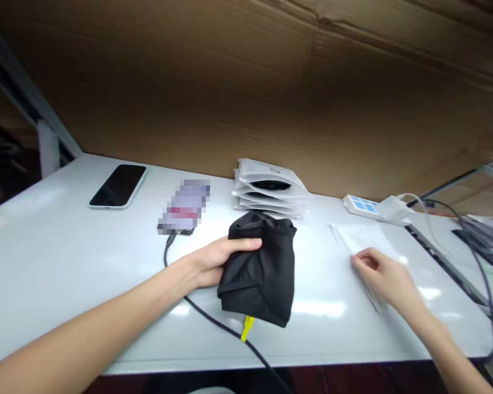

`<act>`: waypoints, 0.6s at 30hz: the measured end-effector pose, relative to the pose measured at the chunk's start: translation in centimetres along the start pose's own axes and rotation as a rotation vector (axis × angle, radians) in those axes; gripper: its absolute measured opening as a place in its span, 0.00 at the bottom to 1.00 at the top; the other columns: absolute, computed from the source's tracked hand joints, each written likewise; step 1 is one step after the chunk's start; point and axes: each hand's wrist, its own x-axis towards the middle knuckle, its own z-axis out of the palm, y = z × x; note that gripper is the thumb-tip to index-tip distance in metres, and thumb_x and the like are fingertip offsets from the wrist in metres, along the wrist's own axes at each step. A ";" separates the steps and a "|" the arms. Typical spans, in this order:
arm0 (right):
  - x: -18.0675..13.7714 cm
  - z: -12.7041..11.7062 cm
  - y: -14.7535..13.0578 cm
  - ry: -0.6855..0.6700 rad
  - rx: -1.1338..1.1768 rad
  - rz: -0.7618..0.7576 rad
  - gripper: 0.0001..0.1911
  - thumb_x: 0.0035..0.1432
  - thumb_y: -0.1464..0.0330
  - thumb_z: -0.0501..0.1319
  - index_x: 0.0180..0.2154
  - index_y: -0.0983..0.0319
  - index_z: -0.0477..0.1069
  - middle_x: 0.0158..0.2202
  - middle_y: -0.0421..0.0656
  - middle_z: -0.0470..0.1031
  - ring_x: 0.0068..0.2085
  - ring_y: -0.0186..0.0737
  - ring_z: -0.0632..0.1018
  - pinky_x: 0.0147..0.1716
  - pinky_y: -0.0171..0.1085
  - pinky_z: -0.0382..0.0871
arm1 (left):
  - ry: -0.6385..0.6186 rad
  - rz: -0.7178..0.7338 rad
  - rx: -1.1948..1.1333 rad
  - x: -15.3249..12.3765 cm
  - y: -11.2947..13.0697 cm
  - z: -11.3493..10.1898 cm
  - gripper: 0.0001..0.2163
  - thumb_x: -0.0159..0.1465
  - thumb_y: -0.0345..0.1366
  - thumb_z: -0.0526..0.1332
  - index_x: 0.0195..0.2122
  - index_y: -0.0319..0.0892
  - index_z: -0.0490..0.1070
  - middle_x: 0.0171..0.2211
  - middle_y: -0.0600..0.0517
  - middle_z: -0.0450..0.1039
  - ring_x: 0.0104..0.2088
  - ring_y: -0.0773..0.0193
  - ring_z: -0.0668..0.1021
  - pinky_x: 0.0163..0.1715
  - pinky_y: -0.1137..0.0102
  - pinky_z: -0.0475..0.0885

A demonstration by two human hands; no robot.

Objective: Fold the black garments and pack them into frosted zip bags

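Head view: black cloth (267, 279) folded at frame centre, outside the translucent bag (367, 238) at right.
The left hand (213, 260) grips the cloth, thumb on top; the right hand (380, 273) pinches the bag's edge. Pouches (271, 175) stacked above centre, dark contents showing, look already filled.

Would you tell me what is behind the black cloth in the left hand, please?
Behind the black cloth is a stack of white pouches, dark contents showing at some openings, then brown cardboard. The cloth hides part of the stack's lower front.
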 end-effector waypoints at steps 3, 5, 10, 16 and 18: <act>-2.6 1.0 -5.1 -0.071 0.086 -0.092 0.16 0.54 0.53 0.54 0.27 0.58 0.70 0.23 0.42 0.77 0.26 0.43 0.77 0.27 0.39 0.68 | -0.084 0.063 0.087 0.1 -0.7 -0.1 0.13 0.51 0.32 0.73 0.38 0.37 0.79 0.38 0.46 0.82 0.39 0.59 0.82 0.49 0.66 0.72; -4.2 1.2 -8.1 -0.130 0.203 -0.195 0.15 0.57 0.55 0.55 0.27 0.58 0.70 0.21 0.40 0.75 0.23 0.40 0.76 0.25 0.36 0.68 | -0.134 0.094 0.145 0.2 -1.1 -0.1 0.14 0.51 0.33 0.74 0.38 0.39 0.79 0.40 0.47 0.81 0.41 0.60 0.81 0.50 0.66 0.71; -5.9 0.3 -11.8 0.024 0.261 -0.388 0.07 0.55 0.67 0.56 0.27 0.58 0.70 0.18 0.35 0.71 0.19 0.33 0.71 0.20 0.31 0.63 | -0.217 0.116 0.351 0.4 -1.8 -0.2 0.14 0.52 0.33 0.73 0.40 0.40 0.78 0.40 0.49 0.81 0.43 0.60 0.79 0.52 0.65 0.68; -5.9 -0.4 -12.8 0.095 0.229 -0.498 0.10 0.61 0.65 0.57 0.29 0.58 0.72 0.21 0.37 0.73 0.20 0.32 0.71 0.20 0.30 0.63 | -0.250 0.167 0.503 0.4 -1.5 0.1 0.14 0.54 0.34 0.71 0.42 0.41 0.77 0.41 0.50 0.79 0.45 0.58 0.78 0.53 0.63 0.67; -6.1 -0.3 -13.3 0.099 0.228 -0.532 0.10 0.63 0.64 0.57 0.29 0.59 0.72 0.22 0.37 0.73 0.21 0.32 0.71 0.19 0.30 0.63 | -0.254 0.157 0.522 0.2 -1.3 0.1 0.12 0.53 0.33 0.71 0.39 0.41 0.77 0.39 0.52 0.79 0.43 0.59 0.78 0.51 0.64 0.68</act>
